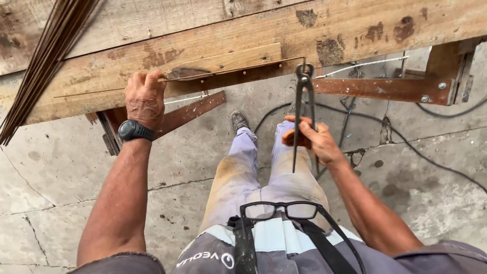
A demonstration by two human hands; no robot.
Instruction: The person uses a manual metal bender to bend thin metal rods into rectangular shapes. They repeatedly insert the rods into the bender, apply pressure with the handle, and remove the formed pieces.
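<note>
The left hand (145, 97) is pressing down on a thin steel rod (203, 76) that is lying along the near edge of the wooden workbench (355, 25), fingers curled over the rod where it is crossing a small wooden block (238, 58) fixed to the bench. The right hand (314, 139) is closed around the 2 long handles of a pair of pincers (304, 101), whose head is sitting at the right end of the rod, just at the bench edge; I cannot tell whether the jaws are biting the rod yet. A bundle of similar rods (45, 56) is lying at the far left of the bench. Below, rusty steel brackets (385, 89) are bracing the bench over a cracked concrete floor (76, 167) with cables (406, 139) trailing across it. This looks like the gripping step before a bend or cut at the rod's end. The next move is calling for a firm squeeze on the handles while the left hand is pinning the rod flat.
</note>
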